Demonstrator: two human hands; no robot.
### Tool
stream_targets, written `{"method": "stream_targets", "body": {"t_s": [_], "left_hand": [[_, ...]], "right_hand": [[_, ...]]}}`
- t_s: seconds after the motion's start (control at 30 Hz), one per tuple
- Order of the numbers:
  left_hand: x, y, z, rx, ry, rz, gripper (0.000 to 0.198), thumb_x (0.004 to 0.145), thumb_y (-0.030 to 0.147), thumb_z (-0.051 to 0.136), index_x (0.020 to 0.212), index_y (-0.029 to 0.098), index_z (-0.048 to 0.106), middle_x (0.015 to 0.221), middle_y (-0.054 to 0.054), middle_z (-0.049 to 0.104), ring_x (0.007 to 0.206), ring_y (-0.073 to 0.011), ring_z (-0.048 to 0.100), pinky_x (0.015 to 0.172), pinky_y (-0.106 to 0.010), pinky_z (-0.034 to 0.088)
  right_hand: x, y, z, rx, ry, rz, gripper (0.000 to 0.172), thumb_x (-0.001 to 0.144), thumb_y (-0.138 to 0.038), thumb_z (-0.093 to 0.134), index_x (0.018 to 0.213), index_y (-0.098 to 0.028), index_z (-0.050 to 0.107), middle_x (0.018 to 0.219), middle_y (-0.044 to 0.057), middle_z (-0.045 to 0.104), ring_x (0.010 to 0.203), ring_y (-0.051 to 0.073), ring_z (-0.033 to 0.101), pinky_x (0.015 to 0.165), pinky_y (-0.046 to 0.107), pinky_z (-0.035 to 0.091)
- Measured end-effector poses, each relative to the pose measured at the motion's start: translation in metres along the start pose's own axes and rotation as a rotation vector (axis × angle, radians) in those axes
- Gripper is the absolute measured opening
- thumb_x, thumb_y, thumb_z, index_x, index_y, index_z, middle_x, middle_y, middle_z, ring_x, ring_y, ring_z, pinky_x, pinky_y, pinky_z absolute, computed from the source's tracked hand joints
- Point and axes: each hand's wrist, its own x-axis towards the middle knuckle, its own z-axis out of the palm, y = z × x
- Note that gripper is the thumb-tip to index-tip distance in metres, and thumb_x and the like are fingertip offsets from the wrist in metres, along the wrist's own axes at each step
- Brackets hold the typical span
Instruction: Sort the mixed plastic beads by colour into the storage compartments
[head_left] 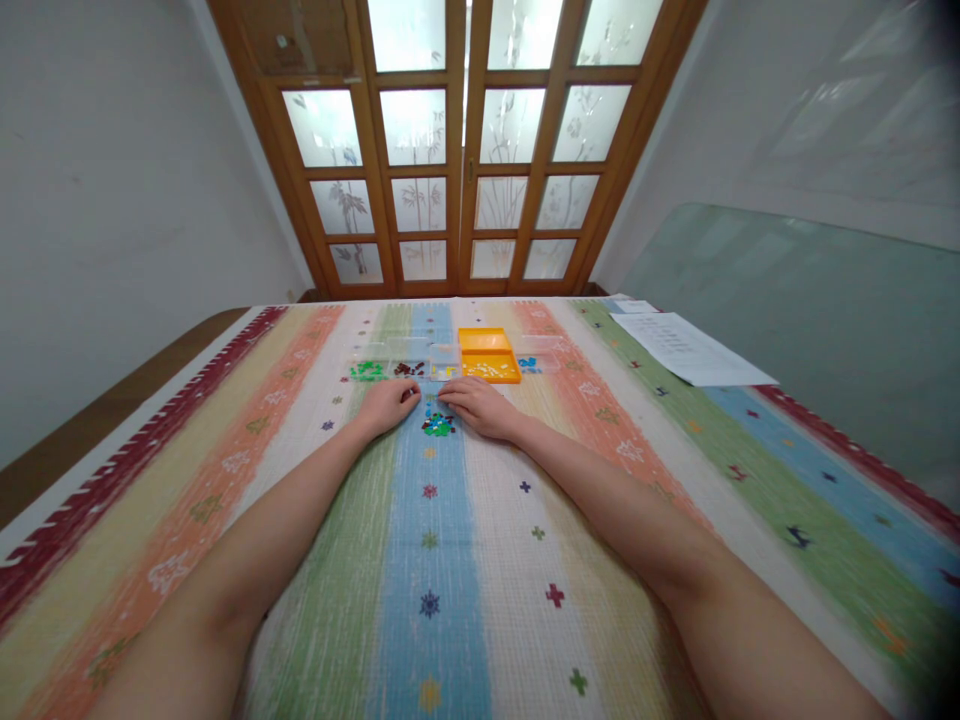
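My left hand (390, 404) rests on the cloth with its fingers curled in and the fingertips turned right. Facing it across a small gap, my right hand (484, 406) has its fingers pressed together and pointing left. Anything in either set of fingertips is too small to make out. Just below the gap lies a small pile of mixed green, blue, red and white pieces (438, 425). Beyond my hands stands an open orange box (490, 341) holding white pieces (489, 370). Clear containers beside it hold green pieces (367, 371), brown pieces (409, 369), yellow pieces (444, 371) and blue pieces (529, 365).
A striped tablecloth (431, 540) covers the table. Printed white paper (686, 347) lies at the far right, near a pale glass panel (810, 300). Wooden doors with frosted panes (463, 170) stand behind the table's far edge, between white walls.
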Motion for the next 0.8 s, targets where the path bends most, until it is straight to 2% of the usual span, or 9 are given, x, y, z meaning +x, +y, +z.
{"method": "stream_targets", "body": {"t_s": [0.13, 0.33, 0.43, 0.6, 0.8], "left_hand": [[-0.001, 0.003, -0.002, -0.017, -0.019, 0.033, 0.023, 0.096, 0.036, 0.055, 0.098, 0.024, 0.074, 0.09, -0.005, 0.075, 0.082, -0.0233, 0.067, 0.073, -0.033, 0.047], [-0.002, 0.016, -0.006, -0.04, -0.046, 0.161, 0.022, 0.097, 0.03, 0.055, 0.103, 0.024, 0.074, 0.104, -0.006, 0.074, 0.099, -0.0236, 0.066, 0.089, -0.035, 0.05], [-0.003, 0.022, -0.009, -0.02, -0.031, 0.204, 0.022, 0.098, 0.029, 0.054, 0.104, 0.023, 0.074, 0.103, -0.006, 0.072, 0.102, -0.0235, 0.065, 0.093, -0.037, 0.05], [-0.003, 0.027, -0.01, 0.004, -0.01, 0.235, 0.024, 0.1, 0.03, 0.052, 0.105, 0.022, 0.074, 0.102, -0.007, 0.07, 0.102, -0.0244, 0.064, 0.093, -0.038, 0.05], [-0.004, 0.028, -0.009, -0.007, -0.012, 0.241, 0.023, 0.1, 0.029, 0.053, 0.105, 0.023, 0.074, 0.101, -0.007, 0.069, 0.1, -0.0242, 0.064, 0.092, -0.038, 0.05]], "right_hand": [[-0.007, 0.016, -0.01, -0.052, 0.173, 0.153, 0.034, 0.105, -0.023, 0.048, 0.131, -0.023, 0.07, 0.133, 0.011, 0.068, 0.125, 0.027, 0.06, 0.109, 0.05, 0.045], [-0.025, 0.052, -0.033, -0.151, 0.551, 0.425, 0.039, 0.105, -0.026, 0.042, 0.129, -0.02, 0.072, 0.132, 0.014, 0.069, 0.123, 0.03, 0.061, 0.11, 0.051, 0.046], [-0.033, 0.068, -0.041, -0.2, 0.686, 0.479, 0.039, 0.104, -0.028, 0.041, 0.125, -0.019, 0.073, 0.127, 0.013, 0.071, 0.119, 0.029, 0.063, 0.109, 0.051, 0.047], [-0.047, 0.089, -0.048, -0.19, 0.769, 0.502, 0.036, 0.099, -0.026, 0.045, 0.114, -0.02, 0.076, 0.119, 0.011, 0.074, 0.114, 0.028, 0.066, 0.105, 0.048, 0.051], [-0.059, 0.105, -0.05, -0.197, 0.758, 0.582, 0.033, 0.095, -0.027, 0.046, 0.096, -0.019, 0.078, 0.105, 0.01, 0.078, 0.103, 0.026, 0.07, 0.098, 0.041, 0.053]]}}
